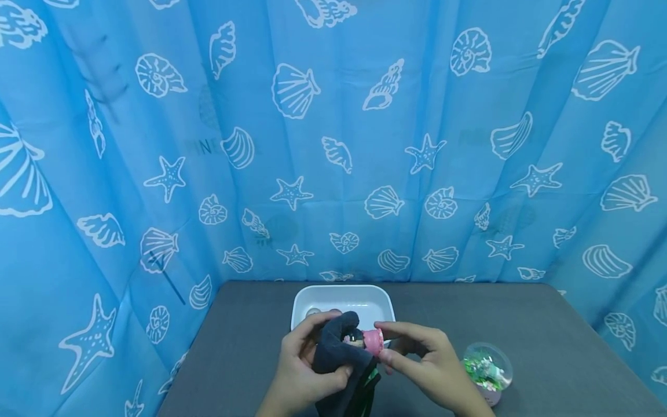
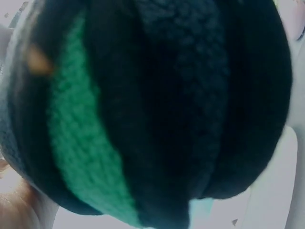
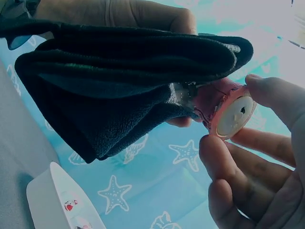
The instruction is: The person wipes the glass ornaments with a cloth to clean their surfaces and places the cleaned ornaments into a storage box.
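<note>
My left hand (image 1: 304,370) holds a dark grey cloth (image 1: 329,346) wrapped around the glass of a small snow globe with a pink base (image 1: 373,341). Thumb and fingers of my right hand (image 1: 429,359) pinch that base at its rim. In the right wrist view the globe's round pale underside (image 3: 235,116) faces the camera, and the cloth's folds (image 3: 124,100) cover most of the glass. Close up in the left wrist view, the cloth (image 2: 190,95) hangs in dark folds with a green strip; the globe is hidden there.
Behind the hands stands a white tray (image 1: 341,289) with small rounded items in it, partly hidden. To the right, on the grey table (image 1: 547,347), a second snow globe (image 1: 487,368) has green and white contents and a pinkish base. A blue shell-patterned curtain (image 1: 333,145) hangs behind.
</note>
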A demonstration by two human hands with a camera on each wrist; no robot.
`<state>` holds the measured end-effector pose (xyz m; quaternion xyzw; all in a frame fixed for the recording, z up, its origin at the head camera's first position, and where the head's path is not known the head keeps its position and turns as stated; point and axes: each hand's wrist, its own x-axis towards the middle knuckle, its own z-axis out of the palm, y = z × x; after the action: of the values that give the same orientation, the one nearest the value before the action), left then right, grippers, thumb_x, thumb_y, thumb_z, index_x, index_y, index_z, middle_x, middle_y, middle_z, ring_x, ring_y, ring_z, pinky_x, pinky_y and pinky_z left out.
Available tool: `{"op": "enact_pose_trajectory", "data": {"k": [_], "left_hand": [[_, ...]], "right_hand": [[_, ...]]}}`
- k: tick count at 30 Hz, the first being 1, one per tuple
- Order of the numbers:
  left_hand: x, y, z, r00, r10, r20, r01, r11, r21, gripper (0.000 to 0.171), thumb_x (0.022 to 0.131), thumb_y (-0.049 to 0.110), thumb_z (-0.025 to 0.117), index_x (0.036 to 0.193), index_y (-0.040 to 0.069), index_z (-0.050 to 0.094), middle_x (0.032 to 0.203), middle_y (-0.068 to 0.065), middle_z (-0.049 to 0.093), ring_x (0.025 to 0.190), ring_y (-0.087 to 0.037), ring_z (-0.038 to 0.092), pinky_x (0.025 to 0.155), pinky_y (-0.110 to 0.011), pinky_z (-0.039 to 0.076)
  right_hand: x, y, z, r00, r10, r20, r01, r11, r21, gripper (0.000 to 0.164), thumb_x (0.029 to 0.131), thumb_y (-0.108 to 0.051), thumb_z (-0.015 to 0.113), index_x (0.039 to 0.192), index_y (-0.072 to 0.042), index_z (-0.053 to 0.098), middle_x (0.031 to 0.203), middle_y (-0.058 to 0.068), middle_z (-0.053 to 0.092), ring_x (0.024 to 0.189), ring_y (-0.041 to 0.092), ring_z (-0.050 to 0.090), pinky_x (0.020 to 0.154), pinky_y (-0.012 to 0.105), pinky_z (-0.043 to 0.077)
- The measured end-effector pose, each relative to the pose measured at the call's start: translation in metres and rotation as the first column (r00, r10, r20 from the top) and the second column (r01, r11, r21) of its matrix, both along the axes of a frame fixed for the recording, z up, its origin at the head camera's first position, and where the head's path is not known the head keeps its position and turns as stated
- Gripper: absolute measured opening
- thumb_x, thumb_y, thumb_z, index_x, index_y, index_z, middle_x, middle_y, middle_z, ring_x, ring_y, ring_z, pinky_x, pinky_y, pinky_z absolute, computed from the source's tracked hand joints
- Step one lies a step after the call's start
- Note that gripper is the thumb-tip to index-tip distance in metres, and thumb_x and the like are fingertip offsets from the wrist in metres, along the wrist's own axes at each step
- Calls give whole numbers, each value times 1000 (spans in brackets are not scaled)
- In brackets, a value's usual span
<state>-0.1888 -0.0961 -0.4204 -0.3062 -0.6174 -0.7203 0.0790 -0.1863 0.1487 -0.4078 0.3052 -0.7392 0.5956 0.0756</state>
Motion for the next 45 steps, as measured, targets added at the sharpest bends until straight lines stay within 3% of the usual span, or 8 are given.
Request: {"op": "enact_pose_trajectory", "data": {"k": [5,9,14,21,27,32,37,45], "left_hand": [[1,0,0,1000,-8,13,8,1000,-6,64,76,-4,78,134,6,53,128,-15,58,103,-29,67,90,-39,58],[1,0,0,999,-32,-30,32,999,2,66,74,-7,78,134,3,52,129,-17,57,102,-27,67,88,-41,59],[1,1,1,996,-58,-74,59,998,16,67,73,-9,77,134,0,51,128,-20,55,101,-27,66,86,-44,59],[2,3,0,998,-19,-65,20,1000,14,67,72,-7,79,133,3,50,127,-18,56,104,-29,66,92,-43,56],[2,6,-2,995,16,-100,-11,998,54,68,70,-10,78,131,0,50,127,-19,55,105,-31,66,94,-42,55],[1,7,-2,991,41,-127,-33,997,68,68,69,-10,78,130,-3,50,127,-20,56,105,-31,65,94,-40,56],[0,6,-2,990,40,-135,-28,996,88,68,69,-12,77,131,-2,49,124,-22,57,101,-31,67,89,-41,58],[2,6,-1,994,60,-86,-53,995,89,66,71,-10,77,131,1,50,120,-20,60,101,-33,67,88,-42,59]], "right_hand": [[0,0,1,997,18,75,-18,1000,-1,31,95,-1,60,126,-5,63,103,9,72,57,16,62,52,34,57],[2,-1,5,991,-1,132,-1,1000,17,25,96,-5,61,121,-5,65,96,7,72,53,14,56,46,33,53],[2,-1,9,978,34,206,-37,999,8,33,99,-7,55,132,-8,55,87,7,70,50,16,53,46,31,51],[-1,-1,6,956,143,255,-129,989,-70,37,103,-5,46,139,-8,39,69,20,55,49,27,49,49,35,51],[-1,-3,6,958,135,252,-122,990,-65,33,103,-6,46,136,-6,43,68,20,55,54,26,54,54,34,53],[1,-3,8,964,112,239,-110,994,-22,32,103,-8,48,135,-9,48,75,19,62,63,23,62,62,34,56],[1,0,7,964,167,207,-166,986,-21,37,101,-2,49,137,-7,47,98,16,69,76,24,69,70,38,60],[2,-2,6,992,112,55,-112,994,-2,56,90,0,68,141,-8,47,134,12,59,100,22,69,78,37,61]]}}
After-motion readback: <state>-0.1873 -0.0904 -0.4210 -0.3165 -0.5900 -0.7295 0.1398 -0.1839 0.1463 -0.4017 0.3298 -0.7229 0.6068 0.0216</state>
